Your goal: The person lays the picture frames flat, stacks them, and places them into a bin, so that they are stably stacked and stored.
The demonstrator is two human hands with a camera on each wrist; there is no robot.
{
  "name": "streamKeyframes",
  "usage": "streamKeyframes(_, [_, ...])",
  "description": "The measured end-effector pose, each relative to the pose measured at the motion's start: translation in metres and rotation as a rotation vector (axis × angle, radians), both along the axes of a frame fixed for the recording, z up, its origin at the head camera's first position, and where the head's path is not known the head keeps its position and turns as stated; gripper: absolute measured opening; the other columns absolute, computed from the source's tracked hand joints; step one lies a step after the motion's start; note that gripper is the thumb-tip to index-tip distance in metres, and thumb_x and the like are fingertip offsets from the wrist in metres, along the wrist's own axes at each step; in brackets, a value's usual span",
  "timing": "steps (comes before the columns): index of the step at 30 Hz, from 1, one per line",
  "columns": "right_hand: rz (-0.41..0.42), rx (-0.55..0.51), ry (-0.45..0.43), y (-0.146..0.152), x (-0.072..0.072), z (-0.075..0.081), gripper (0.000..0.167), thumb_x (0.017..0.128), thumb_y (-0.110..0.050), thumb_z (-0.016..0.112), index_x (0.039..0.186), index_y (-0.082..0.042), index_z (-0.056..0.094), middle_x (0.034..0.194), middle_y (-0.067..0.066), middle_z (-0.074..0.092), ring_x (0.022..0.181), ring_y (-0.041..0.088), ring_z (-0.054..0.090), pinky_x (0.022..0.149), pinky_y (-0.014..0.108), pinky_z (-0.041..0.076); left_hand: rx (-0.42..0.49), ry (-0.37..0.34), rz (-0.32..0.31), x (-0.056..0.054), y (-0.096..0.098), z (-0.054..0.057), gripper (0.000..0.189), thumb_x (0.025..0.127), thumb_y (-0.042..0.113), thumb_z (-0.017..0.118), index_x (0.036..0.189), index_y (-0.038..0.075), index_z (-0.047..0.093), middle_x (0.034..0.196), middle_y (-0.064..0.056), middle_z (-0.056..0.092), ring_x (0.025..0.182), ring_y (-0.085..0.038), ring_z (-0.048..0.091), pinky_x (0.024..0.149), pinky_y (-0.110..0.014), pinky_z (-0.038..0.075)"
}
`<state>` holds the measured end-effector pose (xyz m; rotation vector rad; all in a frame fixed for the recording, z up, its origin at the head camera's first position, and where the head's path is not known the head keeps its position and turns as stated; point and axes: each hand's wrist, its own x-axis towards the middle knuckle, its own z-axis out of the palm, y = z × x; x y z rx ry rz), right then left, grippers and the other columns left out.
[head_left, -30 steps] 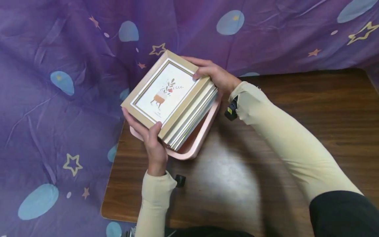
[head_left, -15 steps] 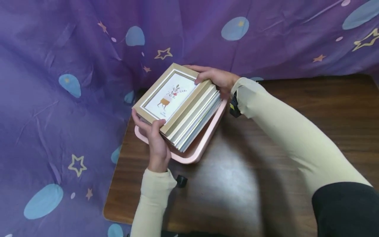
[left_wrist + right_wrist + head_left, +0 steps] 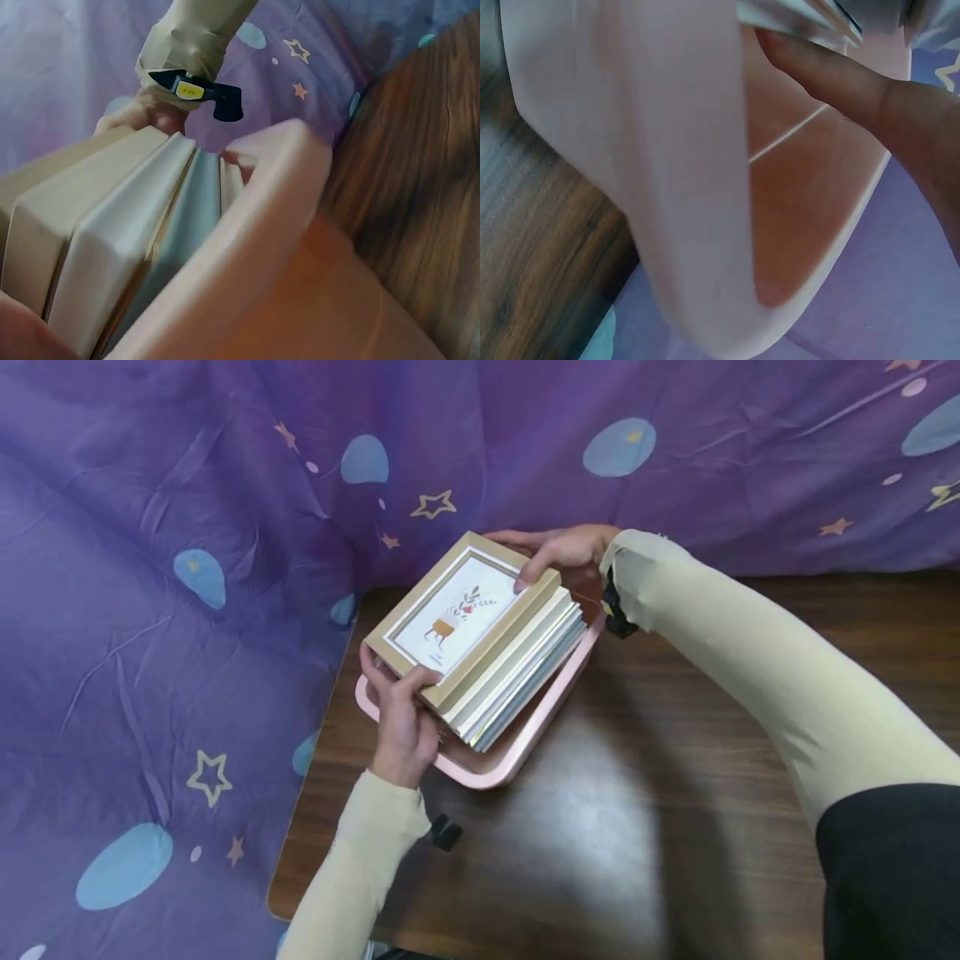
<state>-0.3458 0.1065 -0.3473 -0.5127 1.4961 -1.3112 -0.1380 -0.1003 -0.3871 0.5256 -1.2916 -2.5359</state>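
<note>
Both hands hold a stack of picture frames, the top one with a light wood border around a print of a plant in a pot. The stack tilts over and partly inside a pink plastic bin. My left hand grips the near left end, thumb on the top frame's border. My right hand grips the far end, thumb also on top. In the left wrist view, white and grey-blue frame edges lean beside the bin's rim. A right-hand finger reaches under the stack in the right wrist view.
The bin stands on a dark wooden table, close to its left edge. A purple curtain with stars and blue ovals hangs behind and to the left. Each wrist wears a small black camera, such as the right wrist's camera.
The stack has come down a little toward the bin, both hands still gripping it. More of the bin's inside shows along its near side. The head view has shifted slightly.
</note>
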Motion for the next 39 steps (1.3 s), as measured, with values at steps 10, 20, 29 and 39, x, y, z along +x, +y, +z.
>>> streamKeyframes(10, [0.058, 0.134, 0.079, -0.008, -0.011, -0.001, 0.099, 0.086, -0.002, 0.059, 0.16, -0.041, 0.005, 0.132, 0.015, 0.049, 0.101, 0.025, 0.067, 0.089, 0.039, 0.059, 0.082, -0.177, -0.054, -0.015, 0.001, 0.002, 0.113, 0.075, -0.013, 0.052, 0.153, 0.045, -0.006, 0.147, -0.01, 0.044, 0.125, -0.024, 0.06, 0.099, -0.035, 0.056])
streamKeyframes(20, [0.258, 0.277, 0.346, -0.019, -0.032, -0.002, 0.115, 0.081, -0.007, 0.069, 0.161, -0.025, -0.012, 0.165, 0.013, 0.013, 0.137, 0.024, 0.038, 0.118, 0.035, 0.034, 0.002, -0.334, -0.145, -0.027, 0.0, 0.001, 0.072, 0.077, -0.002, 0.051, 0.135, 0.032, 0.024, 0.127, -0.007, 0.054, 0.099, -0.019, 0.067, 0.082, -0.029, 0.06])
streamKeyframes(29, [0.388, 0.33, 0.25, -0.038, -0.028, -0.021, 0.076, 0.078, 0.001, 0.07, 0.146, -0.002, 0.038, 0.13, 0.003, 0.06, 0.114, 0.012, 0.057, 0.104, 0.024, 0.046, -0.055, -0.566, -0.341, -0.017, -0.001, -0.017, 0.043, 0.08, 0.012, 0.045, 0.121, 0.004, 0.053, 0.119, -0.01, 0.065, 0.107, -0.023, 0.065, 0.098, -0.037, 0.052])
streamKeyframes(39, [0.37, 0.386, 0.269, -0.045, -0.026, -0.028, 0.058, 0.076, 0.006, 0.069, 0.131, 0.001, 0.051, 0.11, -0.004, 0.065, 0.101, 0.009, 0.059, 0.096, 0.021, 0.047, 0.075, -0.599, -0.418, -0.01, 0.0, -0.026, 0.051, 0.086, -0.006, 0.041, 0.136, -0.006, 0.046, 0.141, -0.024, 0.055, 0.137, -0.037, 0.05, 0.116, -0.067, 0.031])
